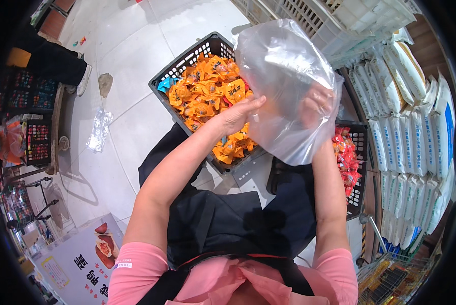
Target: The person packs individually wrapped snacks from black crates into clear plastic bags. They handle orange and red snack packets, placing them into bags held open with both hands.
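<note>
A large clear plastic bag (pixel 285 57) is held up in front of me, partly puffed out. My left hand (pixel 241 112) has its thumb and fingers at the bag's left edge. Through the film shows my right hand (pixel 317 105), its fingers curled on the bag; whether it is inside or behind the plastic I cannot tell. Below the bag and my left hand stands a black plastic crate (pixel 165 97) on the floor. It is heaped with orange-wrapped packets (pixel 201 93); a blue packet (pixel 167 84) lies at its left corner. The bag hides the crate's right side.
At right, a second black crate (pixel 359 152) holds red packets (pixel 346 160). White bags (pixel 410 141) are stacked beyond, below pale plastic crates (pixel 327 30). A person's leg (pixel 56 63) is at upper left. Crumpled film (pixel 99 129) lies on the tiles near a printed board (pixel 75 263).
</note>
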Demonstrator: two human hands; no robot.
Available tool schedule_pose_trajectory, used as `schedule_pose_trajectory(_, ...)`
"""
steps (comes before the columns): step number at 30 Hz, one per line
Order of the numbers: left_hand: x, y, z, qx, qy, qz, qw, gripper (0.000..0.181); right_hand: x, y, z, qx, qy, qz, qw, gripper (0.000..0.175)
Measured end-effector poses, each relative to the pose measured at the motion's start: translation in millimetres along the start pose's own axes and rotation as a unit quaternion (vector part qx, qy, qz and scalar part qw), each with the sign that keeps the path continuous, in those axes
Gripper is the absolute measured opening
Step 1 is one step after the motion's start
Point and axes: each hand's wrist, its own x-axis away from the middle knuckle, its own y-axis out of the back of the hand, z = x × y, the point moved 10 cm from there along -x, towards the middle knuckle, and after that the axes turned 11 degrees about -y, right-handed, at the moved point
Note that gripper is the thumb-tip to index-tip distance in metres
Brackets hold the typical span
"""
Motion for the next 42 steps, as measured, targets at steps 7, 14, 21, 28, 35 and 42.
schedule_pose_trajectory(7, 1, 29, -92, 0.012, -0.145, -0.088, 0.985, 0.028, 35, 66, 88, 0.457, 0.122, -0.446, 0.76, 0.019)
schedule_pose_trajectory(14, 8, 30, -89, -0.258, -0.126, -0.122, 0.95, 0.024, 1, 7, 16, 0.829, 0.182, -0.299, 0.437, 0.019)
schedule_pose_trajectory(21, -2, -5, -57, -0.2, -0.059, -0.051, 0.977, 0.032, -5, 46, -7, 0.792, 0.138, -0.283, 0.522, 0.017)
schedule_pose_trajectory(28, -13, 14, -50, -0.236, -0.069, -0.114, 0.963, 0.025, 21, 29, 1, 0.797, 0.156, -0.292, 0.505, 0.023)
schedule_pose_trajectory(35, -18, -18, -42, -0.081, -0.092, -0.031, 0.992, 0.024, 32, 45, 16, 0.702, 0.121, -0.301, 0.634, 0.021)
schedule_pose_trajectory(42, -9, -46, -43, -0.31, -0.081, -0.011, 0.947, 0.015, 47, 33, 33, 0.734, 0.148, -0.308, 0.587, 0.018)
